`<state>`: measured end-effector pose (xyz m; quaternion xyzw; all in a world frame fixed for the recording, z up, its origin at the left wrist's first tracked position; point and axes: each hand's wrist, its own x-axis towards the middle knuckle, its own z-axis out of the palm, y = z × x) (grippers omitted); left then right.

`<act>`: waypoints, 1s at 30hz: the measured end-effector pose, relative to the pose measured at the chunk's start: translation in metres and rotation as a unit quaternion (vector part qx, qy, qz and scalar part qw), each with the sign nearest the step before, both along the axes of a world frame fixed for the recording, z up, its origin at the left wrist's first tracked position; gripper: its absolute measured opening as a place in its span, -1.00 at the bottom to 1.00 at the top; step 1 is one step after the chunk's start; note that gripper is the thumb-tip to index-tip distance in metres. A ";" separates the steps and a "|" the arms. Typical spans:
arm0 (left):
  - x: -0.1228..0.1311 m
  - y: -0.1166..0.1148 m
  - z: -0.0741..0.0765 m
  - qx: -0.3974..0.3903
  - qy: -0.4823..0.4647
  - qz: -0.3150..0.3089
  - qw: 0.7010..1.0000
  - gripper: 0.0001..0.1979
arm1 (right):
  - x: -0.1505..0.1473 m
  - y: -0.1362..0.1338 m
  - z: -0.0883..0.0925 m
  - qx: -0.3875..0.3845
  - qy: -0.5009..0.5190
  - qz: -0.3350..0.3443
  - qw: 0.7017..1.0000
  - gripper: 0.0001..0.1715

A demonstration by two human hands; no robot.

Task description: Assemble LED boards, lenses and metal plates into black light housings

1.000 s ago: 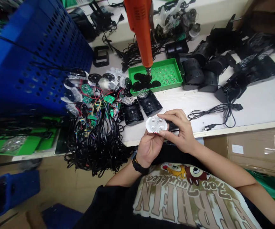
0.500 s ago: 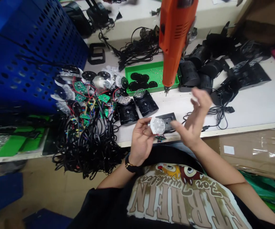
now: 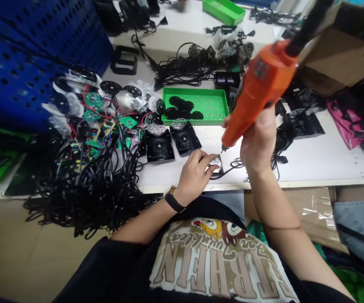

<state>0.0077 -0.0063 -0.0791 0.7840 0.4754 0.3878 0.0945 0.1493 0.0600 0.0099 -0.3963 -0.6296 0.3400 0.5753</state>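
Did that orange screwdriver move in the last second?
Yes. The orange electric screwdriver, gripped by the right hand, has swung from over the green tray to its near side, tilted.

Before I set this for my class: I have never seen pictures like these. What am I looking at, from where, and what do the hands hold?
There is no machine here: a person works with two bare hands. The camera sits on their head and looks down, so the arms come in from below. The right hand grips an orange screwdriver, its tip close to a small part that the left hand holds on the white table. Behind lie a green tray with black discs and screws, two black housings, a heap of cables and a blue crate.
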 end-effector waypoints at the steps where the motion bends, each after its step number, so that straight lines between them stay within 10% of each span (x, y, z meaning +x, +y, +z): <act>1: 0.000 0.000 0.000 0.011 0.016 0.015 1.000 -0.76 | 0.000 -0.002 -0.004 -0.001 0.014 0.005 1.000 -0.21; 6: -0.004 -0.004 -0.002 0.018 0.050 0.037 0.998 -0.75 | 0.007 -0.003 -0.006 0.013 0.100 0.022 0.995 -0.49; 20: -0.012 0.014 0.006 -0.080 0.117 -0.063 0.988 -0.76 | 0.015 -0.026 0.002 0.014 -0.034 -0.018 0.999 -0.03; 30: -0.028 -0.010 0.007 -0.057 -0.039 -0.012 0.998 -0.74 | 0.004 -0.031 0.005 -0.014 -0.020 0.006 1.000 0.00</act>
